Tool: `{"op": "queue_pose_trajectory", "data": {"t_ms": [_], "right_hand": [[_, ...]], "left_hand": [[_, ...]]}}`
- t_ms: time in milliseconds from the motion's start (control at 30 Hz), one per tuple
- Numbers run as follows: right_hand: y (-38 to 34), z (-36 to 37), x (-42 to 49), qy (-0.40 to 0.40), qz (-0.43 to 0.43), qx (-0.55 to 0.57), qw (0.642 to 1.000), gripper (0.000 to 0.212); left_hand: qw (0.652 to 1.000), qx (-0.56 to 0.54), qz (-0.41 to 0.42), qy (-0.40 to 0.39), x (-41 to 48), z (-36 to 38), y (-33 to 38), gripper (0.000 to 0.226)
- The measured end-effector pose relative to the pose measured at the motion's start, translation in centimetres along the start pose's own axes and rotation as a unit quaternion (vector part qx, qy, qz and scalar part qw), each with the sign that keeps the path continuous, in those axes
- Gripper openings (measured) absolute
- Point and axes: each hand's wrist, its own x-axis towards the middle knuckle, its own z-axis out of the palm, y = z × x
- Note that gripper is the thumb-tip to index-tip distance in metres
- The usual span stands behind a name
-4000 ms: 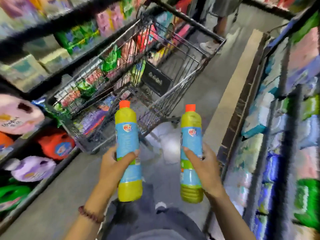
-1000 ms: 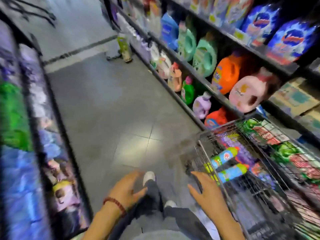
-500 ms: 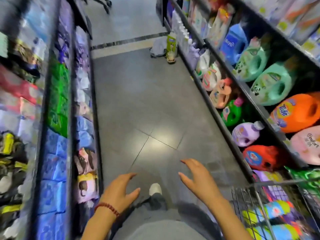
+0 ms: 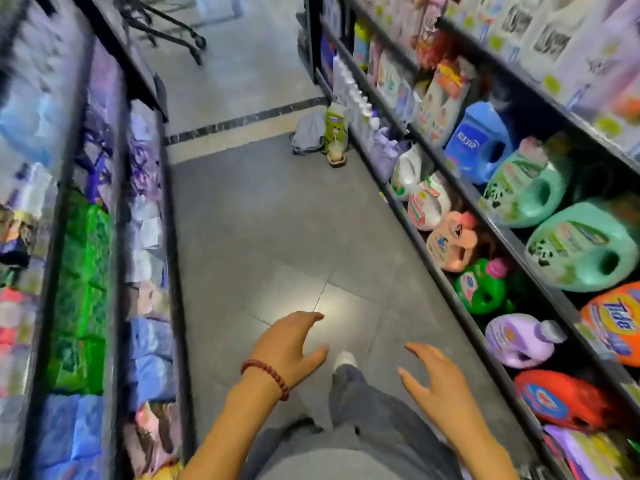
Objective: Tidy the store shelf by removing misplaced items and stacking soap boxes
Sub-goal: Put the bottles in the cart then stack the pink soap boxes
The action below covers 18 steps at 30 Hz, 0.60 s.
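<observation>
My left hand [image 4: 289, 346], with a red bead bracelet on the wrist, hangs over the grey aisle floor with relaxed fingers and holds nothing. My right hand [image 4: 434, 377] is beside it, also empty, fingers spread. On the right runs a dark shelf [image 4: 450, 282] with detergent jugs: an orange Tide jug [image 4: 613, 323], teal jugs [image 4: 578, 251], a purple jug [image 4: 519, 339] and a red one [image 4: 557, 398]. No soap boxes are clearly seen. The trolley is out of view.
A left shelf [image 4: 114, 237] holds soft packs in green, blue and purple. Far down the aisle a tall green-labelled bottle [image 4: 336, 133] and a grey bag [image 4: 308, 135] sit on the floor by the right shelf. Another trolley's legs [image 4: 166, 26] show at the top.
Both yellow bottles went from my hands into the trolley. I have turned away from it and moved down the aisle; the trolley has left the view and both hands stay empty.
</observation>
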Motion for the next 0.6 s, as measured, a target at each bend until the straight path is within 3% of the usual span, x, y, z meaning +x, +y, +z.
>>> {"op": "queue_pose_trajectory", "data": {"t_ms": [367, 600], "right_hand": [[-7.7, -6.3, 22.7, 0.002, -0.067, 0.017, 0.998, 0.04], [-10.7, -8.8, 36.9, 0.052, -0.018, 0.031, 0.998, 0.04]], "left_hand": [[0.993, -0.041, -0.11, -0.026, 15.3, -8.9, -4.7, 0.051], [0.997, -0.022, -0.062, -0.041, 30.7, -16.5, -7.1, 0.05]]}}
